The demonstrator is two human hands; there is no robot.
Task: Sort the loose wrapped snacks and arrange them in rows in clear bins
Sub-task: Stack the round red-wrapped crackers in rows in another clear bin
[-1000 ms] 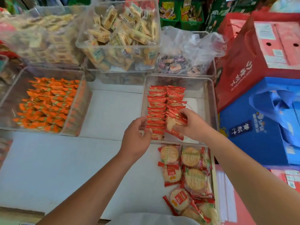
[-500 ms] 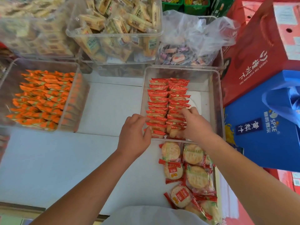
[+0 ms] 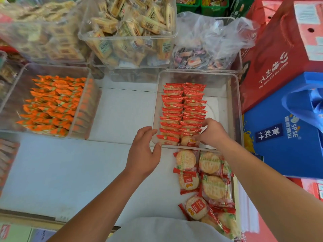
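Now my right grip (image 3: 212,133) pinches a snack (image 3: 188,142) at the near end of the second row in the bin (image 3: 233,103), keeping it neat. My left grip (image 3: 144,152), open, touches the bin's corner, maybe to steady it. Loose snacks (image 3: 209,182) lie nearby.

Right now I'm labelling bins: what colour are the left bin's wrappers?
Orange wrappers, clearest in the head view.

Both bare forearms reach forward to the clear bin (image 3: 232,105): the left hand (image 3: 142,152) is loosely spread at its near left corner, and the right hand (image 3: 212,132), inside its near edge, pinches a wrapped snack (image 3: 187,141) with curled fingers.
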